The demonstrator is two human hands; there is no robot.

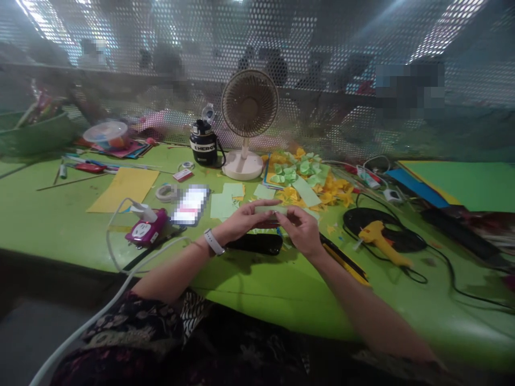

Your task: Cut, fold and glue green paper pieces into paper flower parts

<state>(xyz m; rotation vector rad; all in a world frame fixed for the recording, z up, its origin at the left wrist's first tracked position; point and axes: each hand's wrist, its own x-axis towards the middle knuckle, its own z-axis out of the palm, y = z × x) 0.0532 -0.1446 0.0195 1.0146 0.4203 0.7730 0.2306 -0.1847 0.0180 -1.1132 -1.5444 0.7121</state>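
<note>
My left hand (247, 219) and my right hand (302, 230) meet above the green table (261, 284), fingers pinched together on a small strip of pale green paper (272, 210) held between them. A white watch sits on my left wrist. Just below the hands lies a black pouch (254, 244). Behind them are pale green paper pieces (225, 203) and a heap of folded yellow and green paper bits (306, 179).
A small white fan (247, 123) and a black bottle (203, 142) stand at the back. A yellow glue gun (380, 241) with black cable lies right. A pink power adapter (145, 228), phone (190, 205), tape roll (166, 192) and yellow sheet (124, 187) lie left. A perforated screen stands behind.
</note>
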